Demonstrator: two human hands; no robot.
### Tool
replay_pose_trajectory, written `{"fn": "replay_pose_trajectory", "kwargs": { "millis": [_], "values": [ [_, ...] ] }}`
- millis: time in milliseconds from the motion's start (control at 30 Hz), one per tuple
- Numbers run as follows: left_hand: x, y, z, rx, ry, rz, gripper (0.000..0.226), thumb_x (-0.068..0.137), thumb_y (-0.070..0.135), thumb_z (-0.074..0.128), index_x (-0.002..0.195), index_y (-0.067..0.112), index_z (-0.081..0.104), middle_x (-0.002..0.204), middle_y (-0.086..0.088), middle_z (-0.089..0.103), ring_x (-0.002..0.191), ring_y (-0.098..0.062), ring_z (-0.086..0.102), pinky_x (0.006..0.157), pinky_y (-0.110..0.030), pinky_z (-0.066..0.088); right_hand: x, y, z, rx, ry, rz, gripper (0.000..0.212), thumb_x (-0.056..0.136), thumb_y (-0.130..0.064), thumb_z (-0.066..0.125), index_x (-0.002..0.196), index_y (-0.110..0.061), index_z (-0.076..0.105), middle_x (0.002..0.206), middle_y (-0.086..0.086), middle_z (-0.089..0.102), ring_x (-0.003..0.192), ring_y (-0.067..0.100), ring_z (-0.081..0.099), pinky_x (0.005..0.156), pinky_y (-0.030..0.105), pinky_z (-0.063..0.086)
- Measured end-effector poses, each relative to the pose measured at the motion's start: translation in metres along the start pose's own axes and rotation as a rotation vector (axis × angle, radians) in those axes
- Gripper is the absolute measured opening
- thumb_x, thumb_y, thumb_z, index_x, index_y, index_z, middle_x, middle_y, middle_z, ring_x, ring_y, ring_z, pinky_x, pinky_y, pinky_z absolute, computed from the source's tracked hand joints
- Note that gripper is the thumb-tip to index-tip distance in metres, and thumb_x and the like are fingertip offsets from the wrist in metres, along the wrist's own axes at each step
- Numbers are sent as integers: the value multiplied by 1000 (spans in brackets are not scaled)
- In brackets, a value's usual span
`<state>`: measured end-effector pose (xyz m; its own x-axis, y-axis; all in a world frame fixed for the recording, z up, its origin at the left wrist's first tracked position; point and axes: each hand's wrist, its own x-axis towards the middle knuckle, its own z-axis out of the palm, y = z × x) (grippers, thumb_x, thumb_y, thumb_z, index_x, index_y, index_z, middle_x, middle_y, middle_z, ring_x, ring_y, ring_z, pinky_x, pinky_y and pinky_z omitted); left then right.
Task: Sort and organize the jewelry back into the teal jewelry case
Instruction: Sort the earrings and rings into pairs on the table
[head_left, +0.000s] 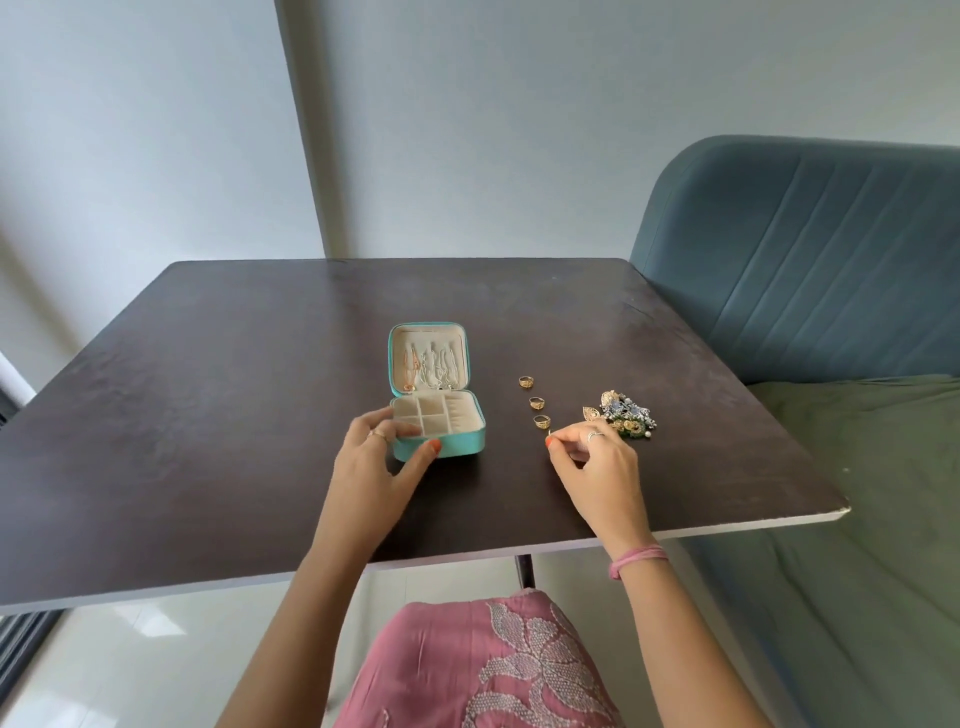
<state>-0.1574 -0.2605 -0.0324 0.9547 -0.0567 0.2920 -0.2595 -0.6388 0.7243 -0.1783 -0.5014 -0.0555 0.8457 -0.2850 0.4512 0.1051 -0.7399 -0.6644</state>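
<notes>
The teal jewelry case (439, 448) is sat near the middle of the dark table (208, 415), with its lid (427, 358) stood up and open. Some chains (434, 369) can be seen hung inside the lid — so that part looks done. They are too tangled and small to be counted. The little cream boxes in the bottom tray (436, 413) look empty as far as can be seen.

A lot is still left out on the table. Three gold rings are laid in a row to the right of the case, well apart from it: one at the far end (526, 382), one in the middle (537, 401) and one nearest (542, 420). Just past them a small heap of earrings (626, 413) is piled up, gold and blue and green. The pieces in the heap cannot be counted.

The case is held steady by the left hand (387, 460), with the thumb pressed on the front wall and the fingers curled over the near left corner. Something tiny is pinched between thumb and first finger of the right hand (597, 457), just beside the nearest ring — what it is cannot be told.

So the job is judged to be only partly done.
</notes>
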Motion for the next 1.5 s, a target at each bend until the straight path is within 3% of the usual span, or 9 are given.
{"fn": "replay_pose_trajectory", "kwargs": {
  "millis": [200, 333, 467, 600, 733, 833, 1033, 1200, 1500],
  "values": [
    [-8, -11, -1, -29, 2, 30, 12, 81, 27, 73, 91, 21, 69, 130, 1, 52, 118, -13, 52, 95, -21, 40, -2, -3, -2, 99, 32, 78, 7, 84, -13, 70, 89, -15, 71, 80, -5, 68, 73, -2, 64, 67, 2, 45],
    [-12, -17, -4, -32, -72, 75, 8, 79, 26, 76, 82, 26, 69, 131, 8, 47, 118, -4, 48, 100, -19, 38, -2, -4, -2, 121, 21, 79, 12, 83, -9, 69, 93, -16, 71, 77, -10, 67, 73, -2, 65, 66, 2, 46],
    [-14, -24, -13, -39, -161, 154, 17, 76, 25, 79, 76, 34, 65, 130, 14, 42, 119, 5, 42, 93, 5, 25, -3, -3, -1, 108, -2, 17, 17, 82, -5, 69, 96, -15, 73, 81, -5, 71, 78, -2, 65, 69, 3, 47],
    [-15, -29, -22, -106, -300, 165, 12, 75, 38, 75, 80, 29, 69, 136, 21, 36, 121, 20, 33, 96, 3, 27, -4, -6, 0, 142, -55, -67, 23, 82, 1, 67, 100, -13, 72, 88, -4, 71, 83, -7, 65, 73, 5, 48],
    [-14, -30, -21, -170, -301, 110, 19, 73, 45, 70, 79, 27, 72, 136, 22, 38, 125, 10, 38, 100, -6, 32, 0, -19, 3, 217, -133, -183, 21, 86, 0, 64, 101, -13, 71, 97, -3, 67, 85, 3, 68, 75, 14, 53],
    [-15, -31, -18, -166, -236, 81, 13, 74, 38, 76, 74, 26, 70, 134, 18, 44, 119, 14, 42, 91, 3, 31, 9, -38, 10, 205, -206, -283, 18, 85, -3, 66, 100, -12, 71, 97, -3, 65, 82, 4, 66, 74, 10, 50],
    [-14, -29, -19, -169, -219, 39, 42, 67, 52, 72, 100, 27, 63, 133, 17, 47, 117, 0, 50, 92, -11, 43, 36, -61, 20, 18, -436, -318, 20, 90, -17, 63, 108, -18, 71, 100, -5, 64, 82, 3, 63, 78, 14, 52],
    [-15, -29, -18, -239, -237, -5, 72, 69, 46, 76, 132, 29, 47, 130, 19, 48, 114, 4, 52, 94, -9, 43, 47, -65, 16, -120, -536, -333, 24, 92, -20, 61, 114, -19, 70, 103, -6, 64, 84, 4, 62, 82, 20, 54],
    [-15, -28, -18, -258, -238, -8, 76, 66, 48, 76, 134, 35, 42, 128, 21, 47, 113, 8, 50, 96, -10, 42, 52, -68, 10, -117, -585, -348, 23, 91, -21, 62, 112, -21, 71, 107, -7, 67, 88, 2, 62, 81, 16, 53]
  ]
}}
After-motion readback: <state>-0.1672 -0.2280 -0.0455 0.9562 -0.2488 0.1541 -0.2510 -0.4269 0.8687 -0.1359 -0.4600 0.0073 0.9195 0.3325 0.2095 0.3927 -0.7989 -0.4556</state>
